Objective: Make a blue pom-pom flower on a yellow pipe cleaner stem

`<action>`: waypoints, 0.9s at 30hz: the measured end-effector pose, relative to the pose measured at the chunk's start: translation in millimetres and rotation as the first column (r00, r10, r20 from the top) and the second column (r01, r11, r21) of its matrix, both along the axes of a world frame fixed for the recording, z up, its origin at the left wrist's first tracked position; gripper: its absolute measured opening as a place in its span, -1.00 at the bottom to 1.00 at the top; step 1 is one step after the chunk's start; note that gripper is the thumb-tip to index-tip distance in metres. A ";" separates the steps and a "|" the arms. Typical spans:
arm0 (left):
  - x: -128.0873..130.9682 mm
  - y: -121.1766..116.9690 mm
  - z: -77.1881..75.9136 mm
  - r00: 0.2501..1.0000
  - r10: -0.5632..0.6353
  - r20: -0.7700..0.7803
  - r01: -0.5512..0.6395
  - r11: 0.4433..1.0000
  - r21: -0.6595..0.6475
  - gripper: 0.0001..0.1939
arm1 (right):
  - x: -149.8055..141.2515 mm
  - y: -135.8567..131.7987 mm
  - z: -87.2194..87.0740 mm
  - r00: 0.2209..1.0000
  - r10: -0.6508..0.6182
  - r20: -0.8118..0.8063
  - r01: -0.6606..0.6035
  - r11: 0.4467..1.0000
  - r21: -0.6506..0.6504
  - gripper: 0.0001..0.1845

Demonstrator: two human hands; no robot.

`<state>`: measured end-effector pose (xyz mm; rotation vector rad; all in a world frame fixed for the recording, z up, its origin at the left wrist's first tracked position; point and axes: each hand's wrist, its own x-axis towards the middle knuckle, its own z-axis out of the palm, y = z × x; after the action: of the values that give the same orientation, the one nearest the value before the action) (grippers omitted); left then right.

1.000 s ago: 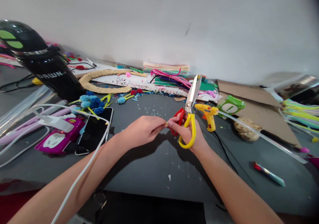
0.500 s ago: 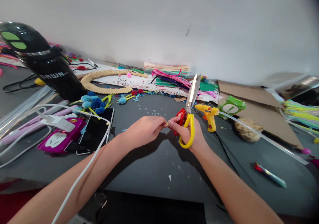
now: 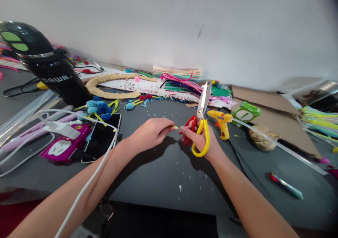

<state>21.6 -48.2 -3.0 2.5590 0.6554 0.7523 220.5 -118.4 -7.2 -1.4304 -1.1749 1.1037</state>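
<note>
My left hand [image 3: 155, 132] is pinched closed over the grey table, and a small pale yellow-green piece [image 3: 175, 128] sticks out at its fingertips. Most of that piece is hidden by the fingers, so its kind is unclear. Just to the right, my right hand [image 3: 203, 139] is wrapped around scissors [image 3: 202, 125] with one yellow and one red handle. The blades point up and away, nearly together. A narrow gap separates the fingertips of the two hands. The yellow glue gun [image 3: 221, 122] lies right beside my right hand.
On the left stand a black bottle [image 3: 52, 68], a purple power strip [image 3: 64, 144], a phone [image 3: 101, 135] and blue pom-pom stems [image 3: 101, 108]. A white cable [image 3: 92, 185] crosses over my left forearm. Cardboard [image 3: 285, 125], a green tape measure [image 3: 245, 113] and a lighter [image 3: 286, 185] lie right.
My hands have moved slightly apart, from fingertips touching to a small gap. The yellow-green tip now shows at my left fingers. The scissors stay in my right hand.
</note>
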 end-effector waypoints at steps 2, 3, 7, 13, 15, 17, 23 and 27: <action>-4.8 5.4 2.8 0.998 0.061 0.029 -0.061 0.998 0.005 -0.78 | 12.0 3.3 -1.4 0.992 -0.046 0.114 0.048 0.999 -0.012 -0.60; -7.7 8.4 4.3 0.995 0.094 0.046 -0.094 0.996 0.001 -0.78 | 19.4 5.7 -3.3 0.975 -0.078 0.209 0.079 0.997 0.001 -0.59; -19.5 20.4 7.5 0.963 0.248 0.103 -0.247 0.969 -0.026 -0.77 | 46.9 15.5 -13.5 0.793 -0.217 0.569 0.199 0.975 0.095 -0.64; -24.2 26.1 3.4 0.935 0.318 0.159 -0.307 0.947 -0.092 -0.78 | 52.5 18.2 -13.5 0.587 -0.109 0.802 0.199 0.980 -0.012 -0.74; -23.0 25.1 2.8 0.932 0.323 0.167 -0.309 0.945 -0.105 -0.79 | 50.3 17.7 -11.2 0.549 -0.075 0.832 0.191 0.981 -0.038 -0.75; -21.3 23.8 3.3 0.928 0.325 0.182 -0.304 0.943 -0.135 -0.78 | 49.5 17.6 -9.9 0.518 -0.054 0.854 0.185 0.981 -0.050 -0.75; -15.9 20.0 7.0 0.949 0.267 0.167 -0.213 0.935 -0.285 -0.72 | 53.0 16.8 -14.2 0.524 -0.051 0.850 0.106 0.994 -0.006 -0.73; -14.6 21.0 5.3 0.959 0.257 0.118 -0.220 0.940 -0.259 -0.67 | 50.9 14.0 -14.2 0.580 -0.086 0.810 0.034 0.996 0.081 -0.56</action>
<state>7.0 -27.2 2.2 2.2000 0.9581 0.8743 271.4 -104.4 -21.4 -2.0003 -1.7467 0.2857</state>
